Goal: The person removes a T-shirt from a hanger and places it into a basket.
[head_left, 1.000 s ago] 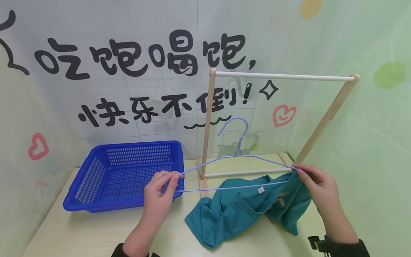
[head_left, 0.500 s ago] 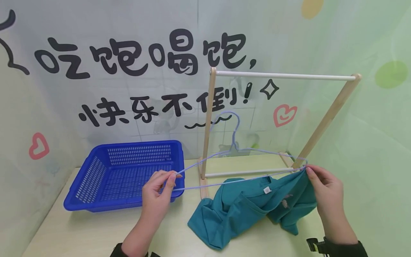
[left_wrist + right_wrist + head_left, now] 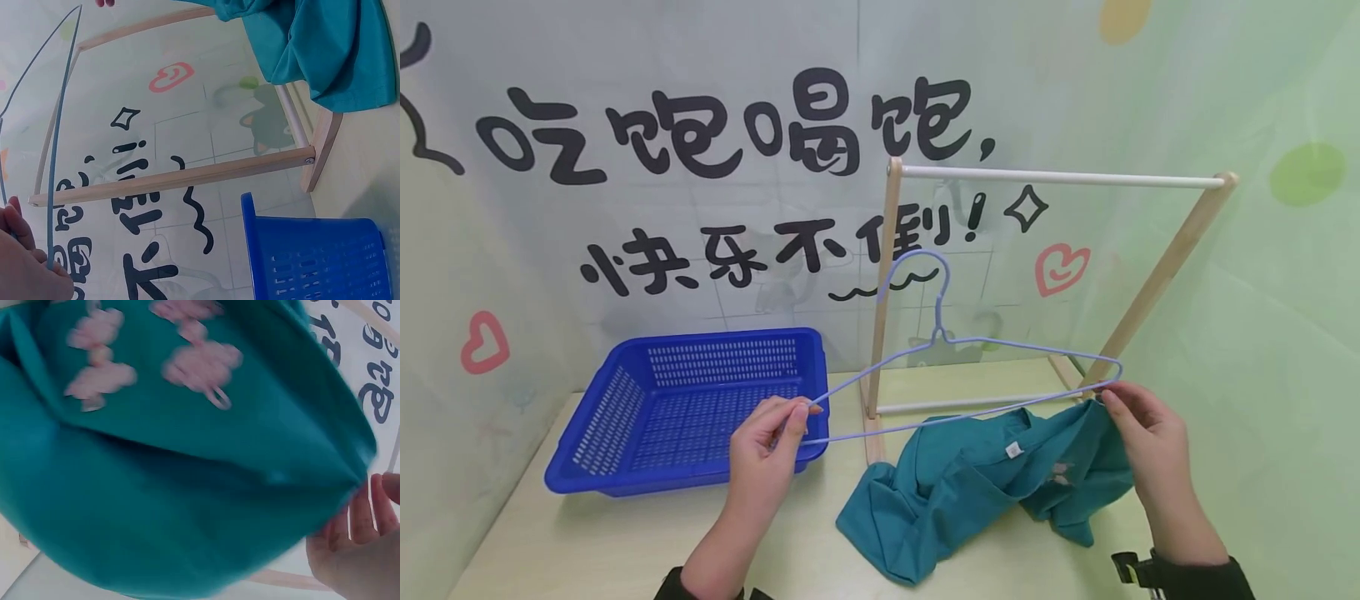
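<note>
My left hand (image 3: 765, 458) pinches the left end of a thin light-blue wire clothes hanger (image 3: 938, 315), whose hook points up. A teal shirt (image 3: 955, 496) lies crumpled on the table, one shoulder lifted. That raised part is pinched by my right hand (image 3: 1159, 446), just below the hanger's bare right corner. Whether the right fingertips also touch the wire is hard to tell. A white label (image 3: 1014, 450) shows at the neckline. Pink knotted fastenings (image 3: 203, 365) are seen up close in the right wrist view, where cloth covers the pinching fingertips.
A blue perforated basket (image 3: 692, 483) stands on the left of the table. Behind the shirt rises a wooden rack (image 3: 1168, 275) with a white top bar (image 3: 1060, 177). Its feet and lower bar (image 3: 977, 404) are on the table, close to the printed walls.
The hanger's right corner has come up out of the shirt's cloth, and its hook has shifted up and left. My right hand moved slightly right and back; the left stays nearly in place.
</note>
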`<state>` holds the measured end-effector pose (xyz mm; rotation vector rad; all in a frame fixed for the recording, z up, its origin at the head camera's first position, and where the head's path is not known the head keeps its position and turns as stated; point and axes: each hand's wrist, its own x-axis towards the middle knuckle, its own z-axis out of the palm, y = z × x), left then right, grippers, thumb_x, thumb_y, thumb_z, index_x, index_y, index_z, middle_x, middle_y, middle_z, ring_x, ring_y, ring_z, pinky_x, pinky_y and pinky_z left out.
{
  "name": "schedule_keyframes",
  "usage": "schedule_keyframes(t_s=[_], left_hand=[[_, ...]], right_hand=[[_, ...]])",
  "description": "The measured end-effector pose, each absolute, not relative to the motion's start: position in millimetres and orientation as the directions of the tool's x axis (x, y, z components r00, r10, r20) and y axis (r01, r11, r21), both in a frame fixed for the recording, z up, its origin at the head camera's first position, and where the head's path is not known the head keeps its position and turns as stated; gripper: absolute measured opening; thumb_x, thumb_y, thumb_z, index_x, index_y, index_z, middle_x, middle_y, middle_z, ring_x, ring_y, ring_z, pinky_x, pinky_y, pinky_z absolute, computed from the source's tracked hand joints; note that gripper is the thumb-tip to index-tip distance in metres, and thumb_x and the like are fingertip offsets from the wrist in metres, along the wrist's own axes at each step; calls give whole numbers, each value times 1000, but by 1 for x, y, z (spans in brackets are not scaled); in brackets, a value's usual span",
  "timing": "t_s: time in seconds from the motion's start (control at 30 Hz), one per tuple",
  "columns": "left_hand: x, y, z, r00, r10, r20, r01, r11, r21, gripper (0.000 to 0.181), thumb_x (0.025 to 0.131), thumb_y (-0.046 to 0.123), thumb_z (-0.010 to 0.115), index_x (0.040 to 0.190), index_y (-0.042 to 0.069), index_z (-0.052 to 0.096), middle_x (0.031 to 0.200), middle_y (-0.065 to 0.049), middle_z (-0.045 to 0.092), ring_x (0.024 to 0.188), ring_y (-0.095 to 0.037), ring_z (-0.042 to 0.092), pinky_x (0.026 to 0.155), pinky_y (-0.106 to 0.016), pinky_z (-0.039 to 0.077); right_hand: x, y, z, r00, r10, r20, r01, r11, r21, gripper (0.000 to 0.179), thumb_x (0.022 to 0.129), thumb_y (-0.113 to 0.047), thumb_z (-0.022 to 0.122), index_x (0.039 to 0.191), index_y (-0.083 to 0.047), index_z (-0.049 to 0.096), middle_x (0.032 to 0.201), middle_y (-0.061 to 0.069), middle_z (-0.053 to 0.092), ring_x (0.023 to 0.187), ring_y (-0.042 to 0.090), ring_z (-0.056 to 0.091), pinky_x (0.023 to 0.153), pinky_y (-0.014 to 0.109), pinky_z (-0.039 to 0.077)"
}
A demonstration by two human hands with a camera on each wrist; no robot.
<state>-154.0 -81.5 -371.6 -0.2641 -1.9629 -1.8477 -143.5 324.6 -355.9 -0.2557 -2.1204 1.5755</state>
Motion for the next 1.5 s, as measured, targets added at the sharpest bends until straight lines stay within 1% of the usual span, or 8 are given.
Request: schedule_keyframes(t_s=[0.2, 0.47, 0.57, 0.73, 0.87, 0.97, 1.27, 1.5], left_hand=[[-154, -81, -372, -885, -147, 442, 431, 99, 897, 14, 91, 4, 60, 96, 0, 73, 82, 9, 63, 70, -8, 47, 52, -14, 37], [-155, -81, -376, -862, -133, 490, 478, 109, 871, 14, 91, 3, 60, 93, 2, 74, 79, 9, 62, 69, -8, 46, 50, -18, 36], [-155, -79, -377, -844, -134, 519, 504, 132, 853, 14, 90, 2, 61, 91, 3, 74, 78, 9, 63, 71, -7, 47, 54, -19, 36], [-155, -75, -380, -816, -132, 563, 541, 170, 824, 13, 88, 0, 63, 91, 3, 75, 80, 0, 68, 73, -6, 49, 57, -20, 36], [-157, -72, -383, -806, -119, 579, 557, 175, 812, 13, 87, -1, 63, 92, 3, 75, 81, -6, 69, 72, -5, 47, 56, -21, 35], [-158, -71, -384, -807, -114, 580, 556, 185, 810, 14, 87, -1, 63, 92, 4, 75, 79, -4, 68, 70, -6, 45, 55, -22, 34], [-161, -66, -386, -811, -94, 577, 544, 242, 804, 12, 85, -6, 64, 88, 0, 74, 71, -4, 62, 67, -7, 43, 53, -26, 33], [-164, -65, -386, -803, -53, 593, 562, 263, 784, 13, 88, 4, 64, 91, 9, 76, 73, 4, 62, 66, -7, 41, 53, -19, 32]], right_hand=[[-143, 326, -356, -885, 318, 339, -299, 169, -939, 29, 93, -10, 58, 119, 4, 60, 103, -13, 69, 98, 0, 62, 84, 7, 47], [-141, 321, -349, -850, 390, 354, -306, 181, -935, 32, 97, -17, 53, 122, 4, 58, 104, -9, 69, 99, 6, 60, 83, 12, 48], [-138, 319, -348, -852, 365, 376, -316, 215, -924, 33, 98, -16, 51, 125, 2, 55, 106, -9, 68, 102, 6, 59, 85, 10, 46], [-134, 316, -347, -841, 244, 482, -345, 444, -827, 30, 97, -7, 51, 125, 3, 56, 111, -17, 63, 102, 1, 58, 85, 6, 44], [-132, 313, -345, -787, 163, 595, -400, 600, -693, 26, 92, 2, 55, 118, 3, 61, 108, -21, 60, 99, -3, 55, 85, 5, 41], [-131, 312, -344, -750, 145, 645, -418, 652, -632, 26, 88, 7, 59, 113, 1, 65, 101, -21, 59, 93, -4, 52, 81, 6, 39], [-128, 318, -346, -738, 143, 659, -394, 703, -593, 18, 86, 5, 63, 101, 0, 72, 87, -13, 58, 78, -1, 46, 66, 10, 35], [-125, 322, -343, -728, 122, 674, -468, 630, -620, 16, 85, 11, 61, 98, 7, 69, 88, -11, 59, 77, 2, 47, 64, 10, 38]])
